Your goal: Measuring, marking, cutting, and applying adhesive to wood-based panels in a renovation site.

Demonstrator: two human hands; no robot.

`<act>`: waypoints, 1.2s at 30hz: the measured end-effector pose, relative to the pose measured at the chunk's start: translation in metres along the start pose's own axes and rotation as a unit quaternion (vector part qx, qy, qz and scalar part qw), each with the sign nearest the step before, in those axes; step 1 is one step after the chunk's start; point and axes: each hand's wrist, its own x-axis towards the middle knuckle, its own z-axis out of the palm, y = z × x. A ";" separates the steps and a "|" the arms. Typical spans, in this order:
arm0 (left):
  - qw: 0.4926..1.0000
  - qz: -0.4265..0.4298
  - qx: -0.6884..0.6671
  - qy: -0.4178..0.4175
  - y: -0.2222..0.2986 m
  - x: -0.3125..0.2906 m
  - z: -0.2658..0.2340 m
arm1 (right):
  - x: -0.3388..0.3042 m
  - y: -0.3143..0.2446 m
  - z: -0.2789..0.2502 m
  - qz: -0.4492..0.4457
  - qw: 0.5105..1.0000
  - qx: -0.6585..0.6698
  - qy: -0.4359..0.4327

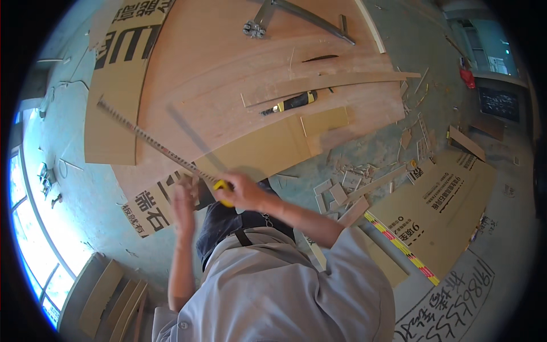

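Observation:
My right hand is closed around a yellow tape measure. Its marked blade runs out long and straight toward the upper left, above a reddish-brown plywood sheet, and casts a shadow there. Close to the blade, left of the tape's case, is my left hand; it is raised and blurred, and whether it touches the blade cannot be made out. Beneath both hands lies a tan printed board strip along the plywood's near edge. A black and yellow utility knife rests on the plywood beyond it.
A thin wooden strip lies past the knife. Metal folding legs stand out at the far side. Another printed board covers the plywood's left side. Offcuts and a large printed board lie on the floor at right.

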 end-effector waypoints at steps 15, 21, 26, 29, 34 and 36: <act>0.866 0.225 0.333 -0.297 0.008 0.035 -0.040 | 0.011 -0.043 0.052 0.055 0.959 -0.103 0.260; 0.786 0.145 0.542 -0.261 0.035 0.040 -0.075 | 0.040 0.019 0.035 0.199 0.909 0.154 0.331; 0.755 0.166 0.603 -0.196 0.015 0.080 -0.189 | 0.062 0.047 0.004 0.188 0.883 0.249 0.350; 0.766 0.169 0.602 -0.149 0.014 0.085 -0.241 | 0.073 0.053 0.002 0.239 0.875 0.257 0.334; 0.764 0.214 0.597 -0.117 0.009 0.101 -0.273 | 0.076 0.060 -0.004 0.241 0.872 0.263 0.334; 0.779 0.199 0.586 -0.104 -0.010 0.106 -0.280 | 0.070 0.047 -0.017 0.298 0.902 0.197 0.244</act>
